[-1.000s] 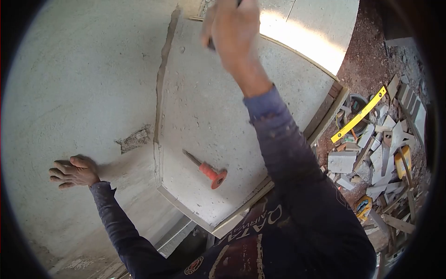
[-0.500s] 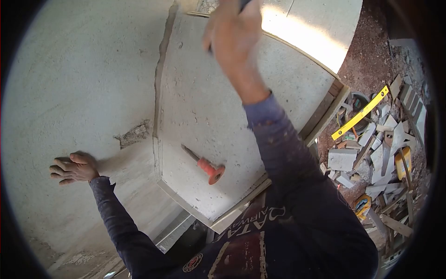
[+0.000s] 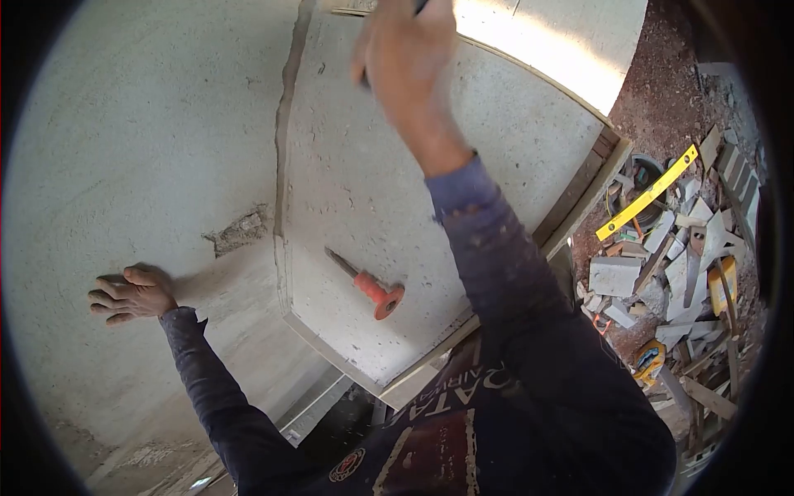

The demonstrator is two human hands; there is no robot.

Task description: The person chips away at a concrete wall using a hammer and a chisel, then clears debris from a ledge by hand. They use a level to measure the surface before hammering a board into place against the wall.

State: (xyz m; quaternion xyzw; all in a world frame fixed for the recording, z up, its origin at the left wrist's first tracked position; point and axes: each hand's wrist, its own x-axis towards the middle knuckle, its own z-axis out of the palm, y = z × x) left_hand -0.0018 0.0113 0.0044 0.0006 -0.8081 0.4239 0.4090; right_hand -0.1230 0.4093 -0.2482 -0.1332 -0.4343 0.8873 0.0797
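Observation:
My left hand (image 3: 132,295) rests against the pale plastered wall (image 3: 165,140), its fingers spread and nothing in it. At the top of the view my right hand (image 3: 409,58) is closed around a dark tool (image 3: 421,5), of which only small parts show; the rest is hidden or out of frame. A chisel (image 3: 370,288) with a red guarded grip lies on the grey-white slab (image 3: 397,182), below my right hand, its metal tip pointing up and left.
A ragged crack (image 3: 285,107) runs between wall and slab, with a chipped patch (image 3: 238,233) beside it. Wooden boards (image 3: 583,194) edge the slab. On the right, a yellow level (image 3: 648,193) lies over a bucket and broken tile pieces (image 3: 614,275).
My right hand has shifted slightly left and up with the dark tool. The view has moved a little; my left hand stays on the wall and the chisel still lies on the slab.

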